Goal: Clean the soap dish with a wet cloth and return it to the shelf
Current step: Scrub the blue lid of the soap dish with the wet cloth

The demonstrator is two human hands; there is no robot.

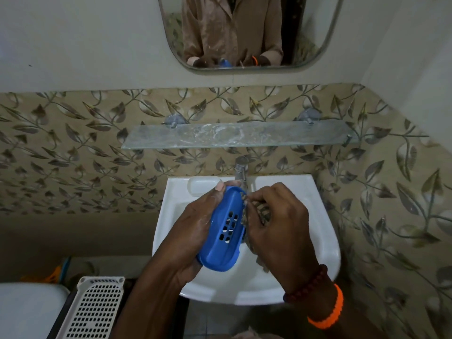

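Note:
My left hand (pixel 193 231) grips a blue oval soap dish (pixel 223 228) with several drain holes, tilted on its side over the white sink (pixel 318 241). My right hand (pixel 276 221) holds a crumpled patterned cloth (pixel 259 211) against the dish's right rim; most of the cloth is hidden under the fingers. A glass shelf (pixel 234 135) is fixed to the wall above the tap (pixel 241 171) with nothing standing on it.
A mirror (pixel 249 33) hangs above the shelf. A white perforated basket (pixel 94 307) and a white toilet tank lid (pixel 29 309) sit at the lower left. Leaf-patterned tiles cover the walls around the sink.

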